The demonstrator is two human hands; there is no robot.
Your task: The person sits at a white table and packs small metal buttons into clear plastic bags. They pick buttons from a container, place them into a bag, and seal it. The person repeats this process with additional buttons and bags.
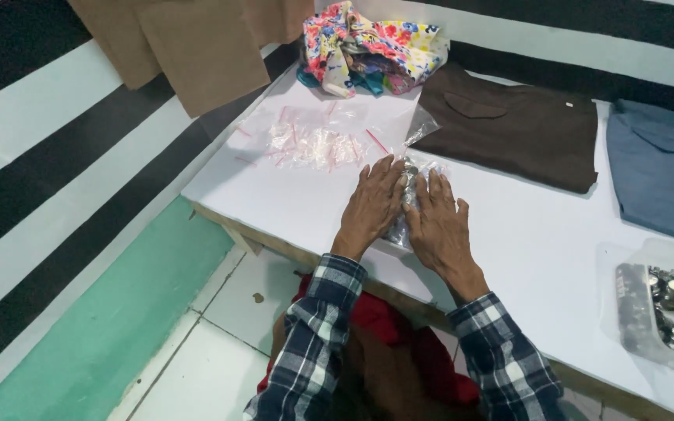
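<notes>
1. Left hand (371, 204): flat, palm down, fingers straight and close together, resting on the left side of a clear plastic bag of buttons (408, 204). Not pinching anything.
2. Right hand (440, 222): same posture, flat, fingers slightly spread, pressing on the right side of the same bag. Both hands lie side by side with the bag showing in the gap between them.
3. Bag of buttons: small clear pouch, filled with shiny silver-grey round pieces, mostly hidden under the hands; only the strip between them and the top end show. It lies on the white table (306, 203), near the front edge, about mid-width.
4. Counts: two hands, one bag under them.
5. Pile of empty clear zip bags (313, 144) with red seal strips, just beyond the left hand; number can't be told, they overlap.
6. One clear plastic tub (657, 308) at the right edge of the table, holding more shiny buttons; well apart from the hands.
7. Three folded cloth pieces at the back of the table: brown garment (512, 129), blue-grey garment (661, 168), floral fabric bundle (368, 47).
8. One tan cloth (196, 47) hangs against the striped wall (33, 148), top left.
9. Sleeves: blue-white plaid (317, 343), both arms.
</notes>
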